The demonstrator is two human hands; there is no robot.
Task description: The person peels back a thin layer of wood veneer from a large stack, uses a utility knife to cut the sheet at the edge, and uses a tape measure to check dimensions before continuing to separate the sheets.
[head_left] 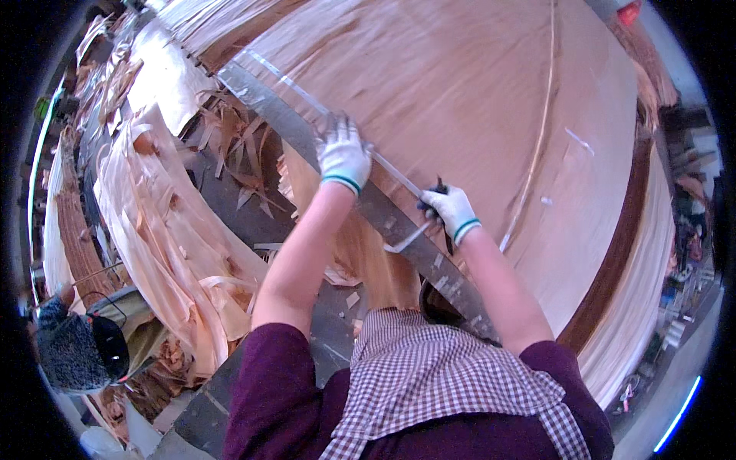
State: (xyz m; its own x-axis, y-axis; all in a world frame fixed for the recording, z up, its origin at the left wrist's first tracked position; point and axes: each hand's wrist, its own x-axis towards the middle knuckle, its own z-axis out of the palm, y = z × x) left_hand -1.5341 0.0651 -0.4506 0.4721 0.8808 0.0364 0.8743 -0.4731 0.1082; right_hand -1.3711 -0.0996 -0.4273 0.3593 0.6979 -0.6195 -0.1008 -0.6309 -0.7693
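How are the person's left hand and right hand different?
The left hand has its fingers stretched out, but the right hand is curled around a small dark tool.
The left hand is farther from the checked apron than the right hand.
Both wear white gloves with green cuffs.

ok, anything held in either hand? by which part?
White-gloved right hand: closed around a small dark tool; gripped part can't be told. White-gloved left hand: no hold visible, on the edge of the tan wood sheet.

Green-cuffed white gloves (458, 208) cover the hands (343, 157); sleeves (274, 379) are maroon, the apron (437, 368) checked.
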